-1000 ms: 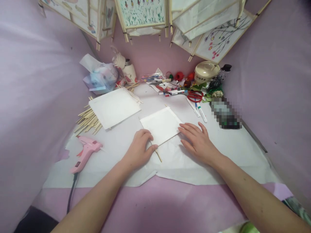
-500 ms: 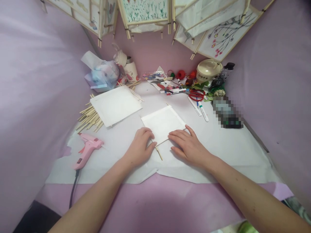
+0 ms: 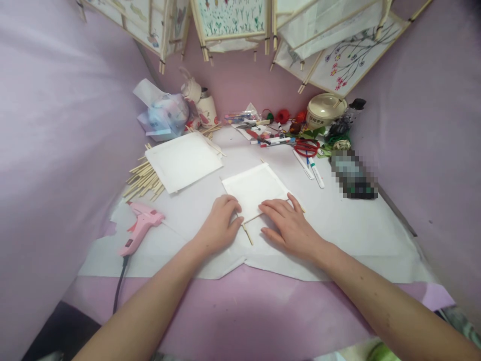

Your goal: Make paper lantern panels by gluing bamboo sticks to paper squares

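Observation:
A small square of white paper [image 3: 255, 188] on thin wooden sticks lies in the middle of the white sheet [image 3: 349, 230] that covers the table. My left hand [image 3: 220, 225] curls over its near left corner, fingers bent and pressed on the paper beside a protruding stick [image 3: 247, 234]. My right hand [image 3: 289, 223] lies flat with fingers stretched along the near edge of the paper square.
A pink glue gun [image 3: 141, 225] with a black cord lies at the left. A larger white paper panel [image 3: 183, 160] rests on a pile of wooden sticks [image 3: 143, 178]. Red scissors [image 3: 306, 148], markers [image 3: 313, 170], a cream pot [image 3: 325, 110] and clutter fill the back. Painted paper lanterns [image 3: 233, 20] hang above.
My right hand slid left from the paper square's right corner to its near edge. The left hand stayed on the near left corner. The view shifted slightly.

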{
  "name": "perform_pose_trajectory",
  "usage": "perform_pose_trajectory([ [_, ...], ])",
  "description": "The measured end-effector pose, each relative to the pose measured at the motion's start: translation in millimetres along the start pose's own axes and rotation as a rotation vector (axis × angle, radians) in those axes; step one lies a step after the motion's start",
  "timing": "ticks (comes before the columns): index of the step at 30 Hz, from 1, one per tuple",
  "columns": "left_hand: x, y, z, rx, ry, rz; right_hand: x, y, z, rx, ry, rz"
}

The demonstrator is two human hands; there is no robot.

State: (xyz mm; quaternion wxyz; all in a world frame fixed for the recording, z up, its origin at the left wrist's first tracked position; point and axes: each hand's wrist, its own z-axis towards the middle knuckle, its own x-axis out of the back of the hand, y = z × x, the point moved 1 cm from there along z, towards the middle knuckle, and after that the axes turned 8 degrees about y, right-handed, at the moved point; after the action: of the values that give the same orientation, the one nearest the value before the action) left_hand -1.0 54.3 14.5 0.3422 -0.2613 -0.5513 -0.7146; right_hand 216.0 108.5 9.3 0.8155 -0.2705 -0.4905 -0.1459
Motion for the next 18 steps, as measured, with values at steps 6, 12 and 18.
perform_pose_trajectory([
  [6, -0.6, -1, 1, -0.023, 0.01, 0.004, -7, -20, 3, 0.12, -0.041, 0.034],
  [12, 0.3, 0, 1, 0.01, -0.014, 0.004, -1, 9, -1, 0.003, -0.017, -0.053],
  [18, 1.7, 1, 0, 0.053, -0.044, -0.011, 10, 51, -10, -0.162, 0.052, -0.235],
])
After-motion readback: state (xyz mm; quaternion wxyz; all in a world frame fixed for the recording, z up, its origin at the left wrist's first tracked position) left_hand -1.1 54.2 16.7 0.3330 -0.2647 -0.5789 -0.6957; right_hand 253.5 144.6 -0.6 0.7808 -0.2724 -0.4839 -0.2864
